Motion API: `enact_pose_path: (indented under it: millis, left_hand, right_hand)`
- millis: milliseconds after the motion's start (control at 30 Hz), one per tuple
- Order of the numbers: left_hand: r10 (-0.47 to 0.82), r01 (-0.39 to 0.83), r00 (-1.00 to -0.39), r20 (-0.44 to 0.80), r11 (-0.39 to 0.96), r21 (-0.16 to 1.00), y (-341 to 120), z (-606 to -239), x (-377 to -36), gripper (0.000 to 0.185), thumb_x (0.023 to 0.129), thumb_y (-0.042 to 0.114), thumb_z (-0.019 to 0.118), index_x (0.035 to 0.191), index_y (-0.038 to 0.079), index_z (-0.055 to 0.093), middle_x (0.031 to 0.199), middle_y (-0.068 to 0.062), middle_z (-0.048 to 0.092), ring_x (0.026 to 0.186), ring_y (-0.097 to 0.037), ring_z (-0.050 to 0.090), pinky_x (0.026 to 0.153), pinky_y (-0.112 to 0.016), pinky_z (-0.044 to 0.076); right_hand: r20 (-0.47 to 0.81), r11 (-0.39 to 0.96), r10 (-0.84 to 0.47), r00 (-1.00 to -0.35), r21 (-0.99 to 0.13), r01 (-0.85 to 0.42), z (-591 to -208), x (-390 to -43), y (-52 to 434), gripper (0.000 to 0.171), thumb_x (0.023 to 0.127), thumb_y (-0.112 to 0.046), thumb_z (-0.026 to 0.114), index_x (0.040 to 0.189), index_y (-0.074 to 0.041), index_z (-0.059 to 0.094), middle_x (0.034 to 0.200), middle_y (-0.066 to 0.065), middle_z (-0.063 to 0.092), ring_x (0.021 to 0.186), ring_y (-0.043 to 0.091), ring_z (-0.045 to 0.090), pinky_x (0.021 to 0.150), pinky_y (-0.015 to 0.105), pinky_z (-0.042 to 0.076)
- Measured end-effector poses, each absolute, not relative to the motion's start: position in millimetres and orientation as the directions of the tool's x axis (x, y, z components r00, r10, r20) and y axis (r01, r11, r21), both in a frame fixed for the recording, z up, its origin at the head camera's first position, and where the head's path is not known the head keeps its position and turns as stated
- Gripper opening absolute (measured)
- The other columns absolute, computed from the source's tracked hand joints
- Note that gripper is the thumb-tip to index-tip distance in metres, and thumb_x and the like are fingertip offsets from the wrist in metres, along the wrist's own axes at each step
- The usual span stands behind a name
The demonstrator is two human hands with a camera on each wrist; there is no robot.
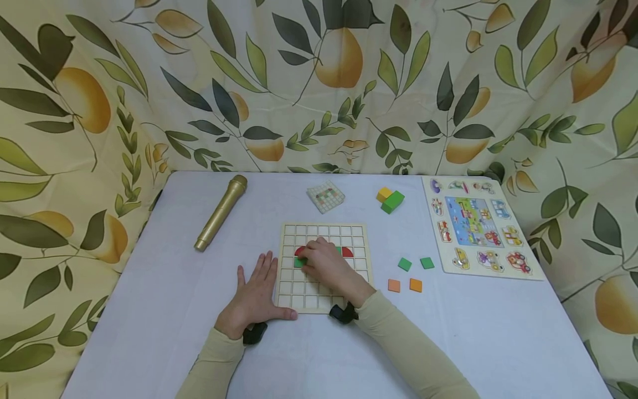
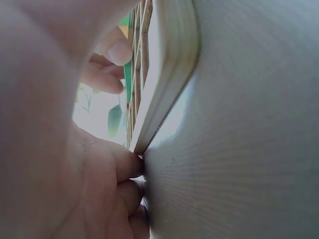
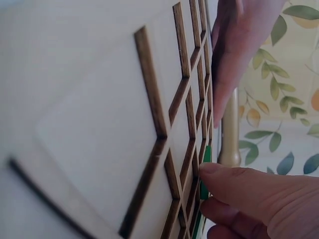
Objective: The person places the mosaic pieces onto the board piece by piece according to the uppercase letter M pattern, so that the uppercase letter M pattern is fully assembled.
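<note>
The wooden grid board [image 1: 279, 277] lies flat on the white table. My left hand [image 1: 254, 293], fingers straight and spread, rests along its left edge, with the thumb at the near-left corner. Over the middle of the grid, my right hand [image 1: 331, 269] pinches a green tile [image 3: 204, 186] between thumb and fingers, low against the board. That green tile shows partly beside the fingertips in the head view, just below a red tile [image 1: 299, 251]. Another red tile [image 1: 347, 252] sits right of the hand; other tiles in that row are partly hidden.
Two green and two orange loose tiles [image 1: 416, 285] lie right of the board. Behind it are a patterned card [image 1: 326, 197] and green and yellow blocks [image 1: 392, 201]. A gold microphone-like tube [image 1: 221, 213] lies left; a picture puzzle board [image 1: 433, 233] lies right.
</note>
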State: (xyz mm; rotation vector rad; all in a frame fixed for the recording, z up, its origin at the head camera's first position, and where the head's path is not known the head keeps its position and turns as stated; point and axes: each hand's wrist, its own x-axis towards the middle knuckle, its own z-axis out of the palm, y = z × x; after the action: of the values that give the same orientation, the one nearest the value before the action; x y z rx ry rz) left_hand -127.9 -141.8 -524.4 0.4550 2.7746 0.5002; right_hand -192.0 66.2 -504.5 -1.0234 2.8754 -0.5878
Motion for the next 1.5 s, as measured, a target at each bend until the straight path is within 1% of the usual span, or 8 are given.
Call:
enact_pose_path:
  millis: [267, 500, 700, 900, 1000, 1233, 1300, 1500]
  left_hand:
    - [0.344, 0.245, -0.913, -0.22, 0.892, 0.38, -142, -526, -128, 0.138, 0.06, 0.082, 0.069, 0.155, -0.001, 0.014, 0.162, -0.015, 0.003, 0.147, -0.029, -0.005, 0.104, -0.07, -0.007]
    - [0.347, 0.241, -0.913, -0.215, 0.883, 0.403, -142, -527, -129, 0.138, 0.06, 0.081, 0.071, 0.155, -0.002, 0.013, 0.161, -0.016, 0.003, 0.147, -0.03, -0.004, 0.105, -0.069, -0.007]
    - [0.345, 0.242, -0.917, -0.2, 0.88, 0.408, -141, -526, -129, 0.138, 0.059, 0.078, 0.074, 0.154, -0.002, 0.015, 0.161, -0.017, 0.004, 0.147, -0.031, -0.003, 0.104, -0.07, -0.008]
    - [0.345, 0.242, -0.918, -0.196, 0.877, 0.414, -141, -526, -129, 0.138, 0.059, 0.076, 0.076, 0.154, -0.002, 0.015, 0.161, -0.018, 0.005, 0.147, -0.032, -0.004, 0.103, -0.07, -0.009]
    - [0.348, 0.244, -0.918, -0.192, 0.874, 0.42, -141, -527, -129, 0.138, 0.058, 0.077, 0.076, 0.155, -0.002, 0.014, 0.161, -0.018, 0.005, 0.147, -0.032, -0.003, 0.103, -0.07, -0.009]
    - [0.345, 0.236, -0.917, -0.202, 0.875, 0.422, -142, -528, -129, 0.14, 0.058, 0.078, 0.075, 0.155, 0.0, 0.012, 0.161, -0.016, 0.002, 0.147, -0.03, -0.005, 0.104, -0.069, -0.01]
    - [0.348, 0.241, -0.917, -0.195, 0.872, 0.426, -142, -528, -129, 0.139, 0.058, 0.077, 0.075, 0.155, 0.0, 0.013, 0.161, -0.017, 0.004, 0.147, -0.031, -0.004, 0.103, -0.07, -0.01]
    - [0.353, 0.247, -0.915, -0.194, 0.872, 0.422, -141, -526, -129, 0.138, 0.058, 0.077, 0.076, 0.155, -0.001, 0.015, 0.161, -0.018, 0.005, 0.147, -0.032, -0.004, 0.103, -0.071, -0.009]
  right_hand:
    - [0.106, 0.697, -0.628, -0.771, -0.363, -0.618, -504, -190, 69, 0.02, 0.084, -0.015, 0.079, 0.103, -0.009, 0.076, 0.103, 0.001, 0.067, 0.091, 0.019, 0.052, 0.076, 0.031, 0.045]
    - [0.133, 0.672, -0.63, -0.765, -0.399, -0.623, -498, -186, 83, 0.02, 0.088, -0.015, 0.074, 0.107, -0.008, 0.075, 0.107, 0.001, 0.067, 0.097, 0.019, 0.053, 0.083, 0.033, 0.045]
    - [0.152, 0.692, -0.569, -0.808, -0.443, -0.57, -489, -185, 109, 0.023, 0.09, -0.018, 0.073, 0.111, -0.007, 0.073, 0.112, 0.004, 0.066, 0.104, 0.022, 0.053, 0.087, 0.039, 0.043]
    - [0.217, 0.711, -0.501, -0.838, -0.449, -0.541, -488, -186, 148, 0.028, 0.086, -0.016, 0.077, 0.11, -0.003, 0.072, 0.109, 0.008, 0.067, 0.099, 0.025, 0.054, 0.084, 0.04, 0.045]
    - [0.232, 0.725, -0.458, -0.858, -0.461, -0.511, -489, -185, 169, 0.029, 0.084, -0.015, 0.078, 0.109, -0.002, 0.072, 0.108, 0.009, 0.068, 0.1, 0.027, 0.055, 0.085, 0.041, 0.044]
    - [0.15, 0.792, -0.343, -0.927, -0.484, -0.372, -493, -177, 209, 0.033, 0.085, -0.015, 0.077, 0.114, -0.002, 0.07, 0.112, 0.01, 0.067, 0.105, 0.029, 0.051, 0.089, 0.046, 0.042]
    - [0.135, 0.804, -0.319, -0.938, -0.486, -0.344, -494, -174, 219, 0.033, 0.086, -0.016, 0.077, 0.115, -0.002, 0.07, 0.112, 0.011, 0.066, 0.106, 0.029, 0.05, 0.089, 0.047, 0.042]
    - [0.144, 0.827, -0.271, -0.952, -0.472, -0.306, -499, -166, 245, 0.034, 0.085, -0.014, 0.077, 0.115, 0.0, 0.069, 0.111, 0.014, 0.066, 0.103, 0.032, 0.051, 0.087, 0.049, 0.042]
